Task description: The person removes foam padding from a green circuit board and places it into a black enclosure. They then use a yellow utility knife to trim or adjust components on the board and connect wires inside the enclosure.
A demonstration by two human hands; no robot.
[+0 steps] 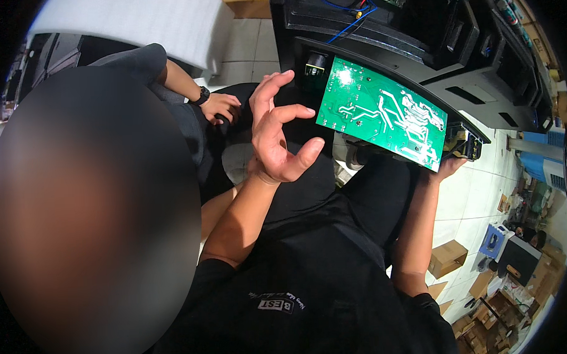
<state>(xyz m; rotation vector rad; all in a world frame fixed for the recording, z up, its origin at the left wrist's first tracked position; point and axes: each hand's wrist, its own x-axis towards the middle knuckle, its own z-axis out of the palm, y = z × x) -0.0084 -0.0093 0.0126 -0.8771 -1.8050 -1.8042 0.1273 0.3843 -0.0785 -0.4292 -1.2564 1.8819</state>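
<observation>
A green circuit board (pixel 384 114) faces up, tilted, with silvery solder traces over its surface. It sits against a long black panel (pixel 397 69), with a dark round part (pixel 315 66) at its left end and a black-and-brass component (pixel 466 142) at its right. My right hand (pixel 449 168) grips the assembly at its lower right corner; most of its fingers are hidden beneath. My left hand (pixel 282 130) is raised just left of the board, fingers spread and curved, holding nothing and apart from the board.
Black speaker-like cabinets (pixel 378 24) stand just beyond the board, one with blue and red wires (pixel 356 18) hanging in its opening. Close on my left sits another person, whose hand (pixel 222 108) rests on a knee. Cardboard boxes (pixel 447 258) lie on the tiled floor at right.
</observation>
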